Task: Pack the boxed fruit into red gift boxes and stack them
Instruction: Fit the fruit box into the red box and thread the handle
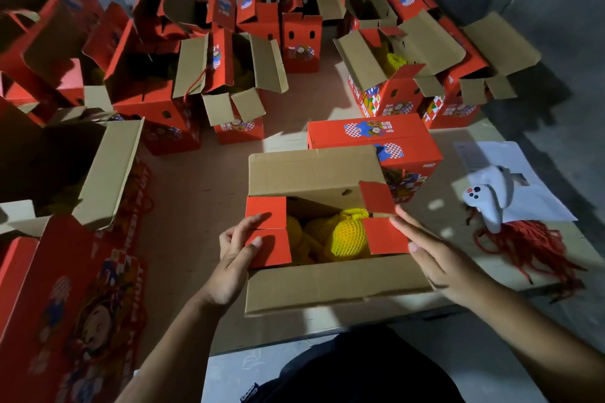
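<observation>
Head view: left hand (236,250) lies flat, fingers straight, pressing the left side flaps of the gift box (322,281); right hand (435,253), also flat, nudges the right flaps. Netted fruit (345,234) sits between both hands. I'd fold side flaps fully down before the long ones.

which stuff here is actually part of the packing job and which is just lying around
Part of the job:
- open gift box in front, both hands on its small flaps
- netted yellow fruit inside it
- left hand, right hand
- closed red box behind
- open red boxes at the back

Lying about:
- white controller
- sheet of paper under it
- red cord bundle, possibly box handles
</observation>
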The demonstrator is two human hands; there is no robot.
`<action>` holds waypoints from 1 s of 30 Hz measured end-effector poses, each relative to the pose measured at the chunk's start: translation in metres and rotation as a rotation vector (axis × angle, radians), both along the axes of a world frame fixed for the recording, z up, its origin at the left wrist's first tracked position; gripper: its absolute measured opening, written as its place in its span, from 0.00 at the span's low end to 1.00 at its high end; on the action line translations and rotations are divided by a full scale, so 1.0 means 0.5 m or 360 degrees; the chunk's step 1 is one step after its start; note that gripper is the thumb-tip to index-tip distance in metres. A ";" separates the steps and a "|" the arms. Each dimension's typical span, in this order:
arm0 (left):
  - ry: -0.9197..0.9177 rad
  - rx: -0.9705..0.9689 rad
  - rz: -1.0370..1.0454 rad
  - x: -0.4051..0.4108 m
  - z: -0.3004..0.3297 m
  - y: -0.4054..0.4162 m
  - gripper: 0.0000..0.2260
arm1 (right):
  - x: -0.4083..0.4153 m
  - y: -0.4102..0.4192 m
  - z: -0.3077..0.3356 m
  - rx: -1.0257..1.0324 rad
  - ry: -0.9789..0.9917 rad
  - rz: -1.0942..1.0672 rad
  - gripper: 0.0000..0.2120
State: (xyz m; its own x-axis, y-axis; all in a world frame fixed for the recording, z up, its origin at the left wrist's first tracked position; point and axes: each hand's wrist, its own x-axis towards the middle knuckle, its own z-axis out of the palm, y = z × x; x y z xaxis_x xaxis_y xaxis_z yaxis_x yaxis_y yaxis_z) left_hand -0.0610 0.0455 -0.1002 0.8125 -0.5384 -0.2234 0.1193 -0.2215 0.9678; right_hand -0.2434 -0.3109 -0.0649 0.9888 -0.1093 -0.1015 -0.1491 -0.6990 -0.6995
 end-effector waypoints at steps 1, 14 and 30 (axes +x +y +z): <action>-0.0005 -0.0007 0.0006 0.000 -0.002 0.002 0.21 | -0.014 -0.018 0.002 -0.0154 0.0066 0.0081 0.37; 0.0251 -0.0258 0.0139 -0.017 0.043 -0.025 0.25 | 0.016 0.027 -0.030 0.0049 -0.0190 0.0068 0.39; -0.0218 0.0275 0.0468 -0.066 0.044 -0.061 0.36 | 0.051 0.091 -0.034 0.0626 -0.0311 -0.0821 0.22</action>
